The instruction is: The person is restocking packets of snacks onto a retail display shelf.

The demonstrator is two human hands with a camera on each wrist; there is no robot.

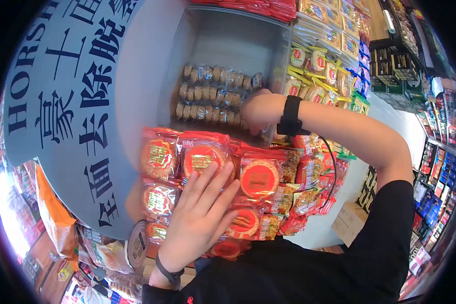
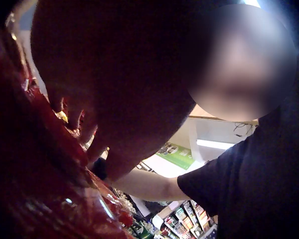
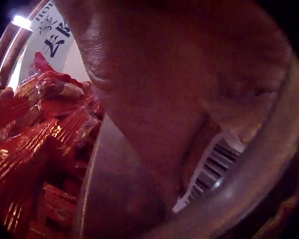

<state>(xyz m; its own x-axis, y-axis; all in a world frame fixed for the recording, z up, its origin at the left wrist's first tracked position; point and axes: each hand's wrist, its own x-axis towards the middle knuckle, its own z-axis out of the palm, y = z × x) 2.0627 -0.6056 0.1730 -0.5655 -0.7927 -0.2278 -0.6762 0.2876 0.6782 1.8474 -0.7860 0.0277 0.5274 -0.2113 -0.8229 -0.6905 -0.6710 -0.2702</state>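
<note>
My right hand point(image 1: 262, 110) reaches down inside a grey plastic bin point(image 1: 223, 29), at the near right end of the rows of small round biscuits in clear wrappers point(image 1: 205, 93). In the right wrist view a barcoded wrapper point(image 3: 215, 164) shows between the thumb and fingers, which pinch it; the fingertips are partly hidden by the hand and the bin wall. My left hand point(image 1: 200, 210) lies flat with spread fingers on red-wrapped round pastries point(image 1: 259, 178) just in front of the bin. Dark red wrapping point(image 2: 40, 174) fills the lower left of the left wrist view.
A large grey-white sign point(image 1: 66, 106) with dark lettering stands along the left. Yellow-edged snack packs point(image 1: 316, 63) lie right of the bin, with red bags point(image 1: 268, 6) beyond it. A black cable point(image 1: 334, 167) hangs from the right wristband. Stocked shelves point(image 1: 433, 177) line the far right.
</note>
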